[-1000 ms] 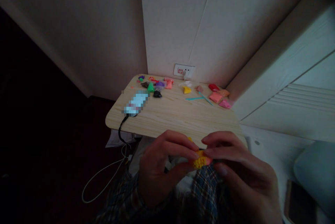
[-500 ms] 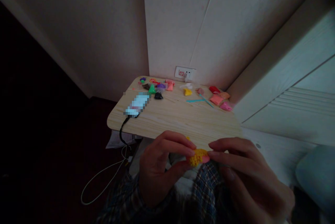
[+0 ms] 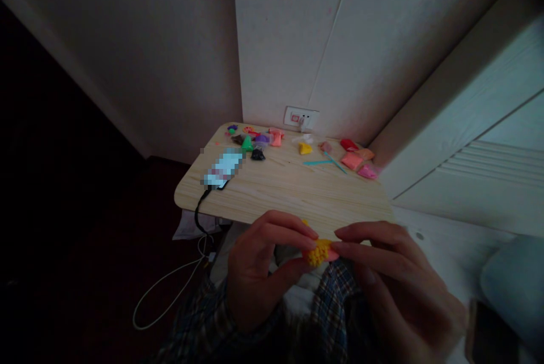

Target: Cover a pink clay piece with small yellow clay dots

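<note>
My left hand (image 3: pixel 263 267) pinches a small lump of modelling clay (image 3: pixel 318 254) between thumb and fingers. The lump is yellow with a rough, crumbly textured face, and a smooth pink part shows at its right side. My right hand (image 3: pixel 395 279) is at the lump's right end. One of its stretched fingertips touches the clay there, while the thumb is lower and apart from it. Both hands are just in front of the table's near edge, above my lap. A bit of yellow also shows behind the left fingers.
On the wooden table (image 3: pixel 280 191) lie a phone (image 3: pixel 224 168) with a black cable, a yellow clay pack (image 3: pixel 305 148), blue tools (image 3: pixel 318 163), a green pack (image 3: pixel 247 144), a black pack (image 3: pixel 257 154) and pink packs (image 3: pixel 352 160). A wall socket (image 3: pixel 301 118) is behind.
My right fingertips have shifted slightly left on the clay, covering more of its upper right edge. The lump is turned a little. The left hand keeps its pinch.
</note>
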`<state>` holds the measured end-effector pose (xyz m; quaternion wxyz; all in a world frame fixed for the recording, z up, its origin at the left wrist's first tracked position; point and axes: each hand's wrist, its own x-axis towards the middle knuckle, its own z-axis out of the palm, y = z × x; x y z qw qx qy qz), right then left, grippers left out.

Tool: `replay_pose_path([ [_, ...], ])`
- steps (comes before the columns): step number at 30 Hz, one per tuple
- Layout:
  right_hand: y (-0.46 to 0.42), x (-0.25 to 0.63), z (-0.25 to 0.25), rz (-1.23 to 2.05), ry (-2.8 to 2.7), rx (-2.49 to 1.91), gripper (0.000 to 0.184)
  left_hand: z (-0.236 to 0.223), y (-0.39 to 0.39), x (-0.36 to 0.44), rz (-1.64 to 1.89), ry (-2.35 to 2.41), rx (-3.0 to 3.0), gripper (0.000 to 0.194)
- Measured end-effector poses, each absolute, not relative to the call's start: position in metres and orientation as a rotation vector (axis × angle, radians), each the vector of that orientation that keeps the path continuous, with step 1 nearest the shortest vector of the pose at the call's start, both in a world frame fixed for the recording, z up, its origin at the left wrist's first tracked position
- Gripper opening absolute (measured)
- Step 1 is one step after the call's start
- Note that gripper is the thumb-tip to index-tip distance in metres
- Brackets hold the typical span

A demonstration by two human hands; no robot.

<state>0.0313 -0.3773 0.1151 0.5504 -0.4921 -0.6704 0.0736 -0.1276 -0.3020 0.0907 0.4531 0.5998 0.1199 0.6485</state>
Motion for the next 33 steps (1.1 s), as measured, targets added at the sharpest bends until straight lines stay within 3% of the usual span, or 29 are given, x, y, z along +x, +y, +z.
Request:
replay_pose_path([
  [8, -0.374, 0.025, 0.115, 0.251, -1.505, -1.129, 0.026, 0.089, -0.303, -0.130, 1.550, 0.237, 1.413, 0.029],
  [16, -0.368, 0.025, 0.119, 0.340, -1.501, -1.190, 0.014, 0.084, -0.298, -0.127, 1.349, -0.040, 1.339, 0.018],
  [33, -0.368, 0.028, 0.121, 0.762, -1.333, -1.094, 0.021, 0.089, -0.301, -0.128, 1.189, -0.110, 1.361, 0.019],
])
